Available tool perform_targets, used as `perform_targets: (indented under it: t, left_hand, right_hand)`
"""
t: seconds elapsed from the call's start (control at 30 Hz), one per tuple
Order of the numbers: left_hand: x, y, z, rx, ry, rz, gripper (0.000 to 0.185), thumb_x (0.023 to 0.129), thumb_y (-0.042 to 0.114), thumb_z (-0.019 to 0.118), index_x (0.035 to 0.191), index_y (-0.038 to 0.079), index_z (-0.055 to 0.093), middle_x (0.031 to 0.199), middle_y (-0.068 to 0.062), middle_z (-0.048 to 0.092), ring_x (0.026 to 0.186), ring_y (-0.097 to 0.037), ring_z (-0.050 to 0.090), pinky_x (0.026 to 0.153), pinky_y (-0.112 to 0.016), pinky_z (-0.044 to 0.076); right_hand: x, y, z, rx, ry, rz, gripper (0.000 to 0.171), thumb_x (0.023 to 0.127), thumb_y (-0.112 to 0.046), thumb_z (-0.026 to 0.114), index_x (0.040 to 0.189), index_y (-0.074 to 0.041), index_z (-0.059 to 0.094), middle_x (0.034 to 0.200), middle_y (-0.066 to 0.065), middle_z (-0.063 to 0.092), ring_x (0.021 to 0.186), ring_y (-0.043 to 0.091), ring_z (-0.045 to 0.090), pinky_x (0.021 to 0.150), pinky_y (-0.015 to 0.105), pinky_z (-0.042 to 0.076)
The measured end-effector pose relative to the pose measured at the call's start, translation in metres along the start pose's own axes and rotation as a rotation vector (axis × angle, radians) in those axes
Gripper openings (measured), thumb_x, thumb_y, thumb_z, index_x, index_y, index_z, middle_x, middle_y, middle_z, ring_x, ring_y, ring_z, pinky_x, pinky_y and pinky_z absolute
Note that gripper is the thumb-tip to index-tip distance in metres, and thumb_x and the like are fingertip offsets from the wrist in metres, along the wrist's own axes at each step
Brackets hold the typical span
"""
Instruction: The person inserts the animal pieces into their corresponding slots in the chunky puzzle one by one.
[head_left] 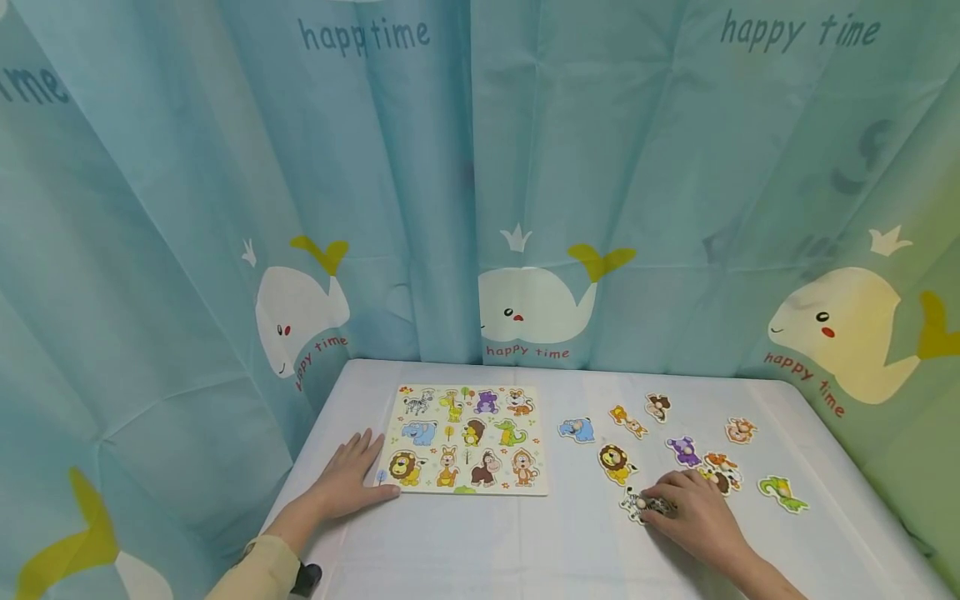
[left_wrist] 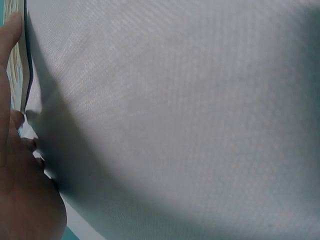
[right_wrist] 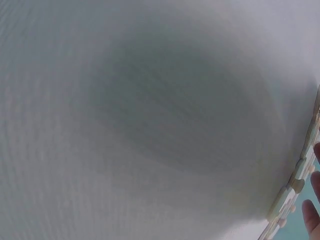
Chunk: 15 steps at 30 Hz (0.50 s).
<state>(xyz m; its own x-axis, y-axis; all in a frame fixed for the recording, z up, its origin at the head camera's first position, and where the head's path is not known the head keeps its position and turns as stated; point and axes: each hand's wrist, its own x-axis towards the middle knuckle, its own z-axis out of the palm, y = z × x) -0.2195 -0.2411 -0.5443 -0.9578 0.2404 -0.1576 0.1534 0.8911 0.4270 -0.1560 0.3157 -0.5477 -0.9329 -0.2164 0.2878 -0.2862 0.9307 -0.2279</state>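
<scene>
Head: right hand fingers on zebra piece | wrists: tablecloth

White tablecloth fills the view; at the right edge, fingertips touch pale puzzle pieces seen edge-on.

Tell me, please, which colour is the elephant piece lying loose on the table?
Blue; the elephant piece shows best in the head view.
</scene>
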Motion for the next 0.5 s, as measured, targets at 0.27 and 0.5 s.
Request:
perform_targets:
  t: [0.27,0.5]
  left_hand:
    - [0.0001,-0.0011,0.0012,0.01,-0.003,0.0,0.111,0.082,0.069,0.071,0.159,0.0,0.03,0.166,-0.026,0.019,0.153,-0.047,0.01,0.124,-0.061,0.01]
    - [0.0018,-0.0022,0.0023,0.02,-0.007,-0.001,0.112,0.082,0.07,0.07,0.16,0.001,0.029,0.166,-0.026,0.018,0.153,-0.047,0.01,0.124,-0.06,0.01]
  right_hand:
    - [-0.0001,-0.0032,0.0036,0.0,0.072,-0.027,0.02,0.07,-0.03,0.094,0.083,-0.028,0.079,0.088,-0.013,0.061,0.087,0.014,0.051,0.074,0.041,0.045]
    - [0.0024,-0.0062,0.0049,-0.001,0.069,-0.001,0.02,0.07,-0.029,0.094,0.076,-0.03,0.075,0.086,-0.013,0.059,0.084,0.014,0.049,0.072,0.04,0.044]
